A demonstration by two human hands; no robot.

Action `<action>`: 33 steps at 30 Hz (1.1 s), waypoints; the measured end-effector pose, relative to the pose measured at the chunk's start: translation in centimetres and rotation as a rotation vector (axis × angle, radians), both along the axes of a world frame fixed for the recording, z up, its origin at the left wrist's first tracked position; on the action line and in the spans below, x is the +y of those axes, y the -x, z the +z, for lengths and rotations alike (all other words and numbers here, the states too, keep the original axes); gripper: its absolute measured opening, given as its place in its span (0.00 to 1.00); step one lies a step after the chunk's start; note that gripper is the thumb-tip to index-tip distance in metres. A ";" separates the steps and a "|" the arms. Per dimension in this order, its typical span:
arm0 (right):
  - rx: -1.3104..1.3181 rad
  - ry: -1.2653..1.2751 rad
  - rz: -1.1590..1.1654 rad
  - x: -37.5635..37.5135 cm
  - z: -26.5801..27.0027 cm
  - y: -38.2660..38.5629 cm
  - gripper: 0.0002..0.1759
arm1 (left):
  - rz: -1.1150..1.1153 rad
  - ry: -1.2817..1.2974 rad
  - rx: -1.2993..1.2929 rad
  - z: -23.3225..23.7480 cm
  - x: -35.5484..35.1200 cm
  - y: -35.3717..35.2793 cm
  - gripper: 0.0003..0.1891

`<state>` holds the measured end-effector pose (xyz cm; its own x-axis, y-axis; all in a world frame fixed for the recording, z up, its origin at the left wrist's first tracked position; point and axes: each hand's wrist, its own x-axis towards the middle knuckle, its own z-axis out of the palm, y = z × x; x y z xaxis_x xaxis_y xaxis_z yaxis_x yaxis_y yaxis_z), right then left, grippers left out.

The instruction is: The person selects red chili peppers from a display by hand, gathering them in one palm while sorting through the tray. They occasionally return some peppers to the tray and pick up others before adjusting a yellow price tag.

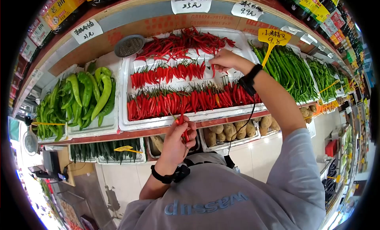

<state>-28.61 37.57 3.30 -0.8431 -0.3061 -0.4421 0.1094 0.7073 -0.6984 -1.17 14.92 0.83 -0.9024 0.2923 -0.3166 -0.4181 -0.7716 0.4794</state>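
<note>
A white foam tray (123,107) holds red chili peppers. Two neat rows of them, a front row (170,101) and a shorter middle row (166,75), lie with stems pointing to the back. Behind these is a loose heap of chilies (182,44). My right hand (226,60) is over the tray at the right end of the middle row, its fingers pinched on a red chili pepper (213,70) that hangs down. Closer to my body, in front of the tray, my left hand (180,137) is closed around a few red chili peppers (181,120).
Large green peppers (85,93) fill trays on the left. Long green chilies (287,71) lie to the right, beside a yellow price sign (273,38). A round grey perforated dish (130,46) rests at the tray's back left corner. Potatoes (229,132) sit on a lower shelf.
</note>
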 end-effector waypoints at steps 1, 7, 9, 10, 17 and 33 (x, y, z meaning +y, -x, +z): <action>-0.033 -0.015 -0.035 -0.4 -0.7 0.4 0.17 | -0.008 0.011 0.002 0.2 -0.2 -0.2 0.05; -0.062 0.031 -0.106 -1.8 -3.5 1.8 0.24 | 0.011 0.037 0.012 0.1 -2.0 -0.4 0.08; -0.060 0.004 -0.125 -2.2 -3.3 1.6 0.26 | 0.019 0.031 0.011 0.1 -2.3 -0.4 0.08; -0.057 -0.022 -0.148 -2.4 -3.1 1.6 0.28 | 0.023 0.025 0.012 0.1 -2.3 -0.3 0.08; -0.167 0.058 -0.203 -2.6 -3.7 1.0 0.15 | -0.023 0.037 0.008 0.0 -1.6 -0.1 0.08; 0.268 0.113 0.312 -3.5 5.1 -9.2 0.16 | 0.038 -0.136 -0.020 0.2 1.0 0.8 0.19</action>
